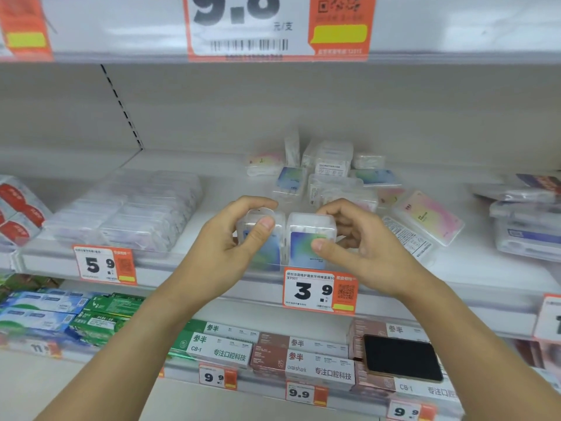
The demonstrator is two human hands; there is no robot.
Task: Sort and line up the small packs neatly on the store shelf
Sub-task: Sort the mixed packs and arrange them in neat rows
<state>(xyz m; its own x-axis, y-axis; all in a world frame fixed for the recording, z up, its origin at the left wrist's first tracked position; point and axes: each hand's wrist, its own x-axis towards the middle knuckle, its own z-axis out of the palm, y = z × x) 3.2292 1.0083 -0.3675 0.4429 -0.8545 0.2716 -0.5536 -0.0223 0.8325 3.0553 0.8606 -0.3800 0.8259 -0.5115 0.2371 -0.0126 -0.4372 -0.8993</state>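
Observation:
Two small clear plastic packs with blue-green labels stand upright side by side at the front edge of the white shelf (pixel 218 192). My left hand (pixel 224 238) grips the left pack (pixel 267 247), thumb on its face. My right hand (pixel 361 247) holds the right pack (pixel 303 250), thumb on its label. Behind them lies a loose jumble of several more small packs (pixel 331 165), some upright, some flat. A pink-yellow pack (pixel 428 217) lies flat to the right.
Flat clear packs (pixel 127 214) are stacked on the left of the shelf, bagged goods (pixel 528 220) on the right. Price tags 5.9 (pixel 103 264) and 3.9 (pixel 318 291) hang on the shelf lip. Toothpaste boxes (pixel 303 360) and a black phone (pixel 400 357) sit on the shelf below.

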